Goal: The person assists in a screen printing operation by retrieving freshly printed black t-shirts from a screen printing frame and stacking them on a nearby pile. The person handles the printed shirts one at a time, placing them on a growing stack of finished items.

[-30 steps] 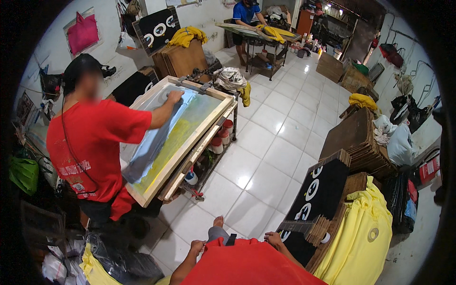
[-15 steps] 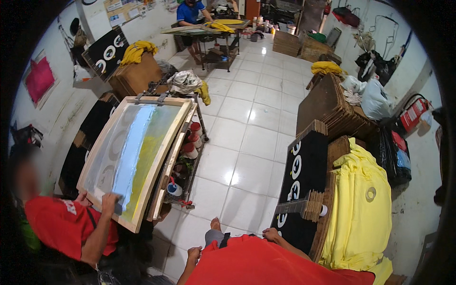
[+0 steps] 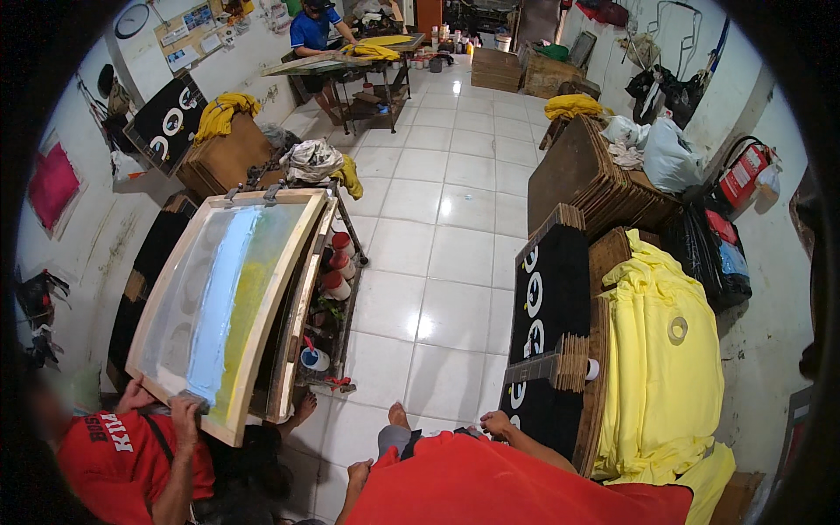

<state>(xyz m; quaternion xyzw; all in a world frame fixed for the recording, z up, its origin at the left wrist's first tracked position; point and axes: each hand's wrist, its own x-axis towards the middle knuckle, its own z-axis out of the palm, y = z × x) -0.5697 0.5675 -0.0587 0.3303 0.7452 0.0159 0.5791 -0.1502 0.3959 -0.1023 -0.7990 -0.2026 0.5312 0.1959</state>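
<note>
My left hand [image 3: 358, 473] is low beside the hem of my red shirt [image 3: 490, 486], its fingers curled and partly hidden. On the other side, my right hand [image 3: 498, 425] is closed in front of the shirt, near a stack of boards covered in black cloth printed with white rings [image 3: 534, 325]. Whatever its fingers hold is too small to make out. At the left, a co-worker in a red shirt [image 3: 131, 459] has both hands at the near edge of a wood-framed printing screen [image 3: 282, 289], which carries a band of light blue ink [image 3: 226, 293].
Yellow shirts [image 3: 661, 367] are heaped at the right, near brown boards [image 3: 573, 175] and a fire extinguisher [image 3: 745, 171]. Ink bottles [image 3: 337, 284] stand under the screen. A white tiled floor [image 3: 451, 315] runs back to a person in blue [image 3: 312, 33] at another table.
My view has shifted, so the room sits lower and further left. The co-worker's hands are now at the screen's near edge. My hands stay close to my shirt.
</note>
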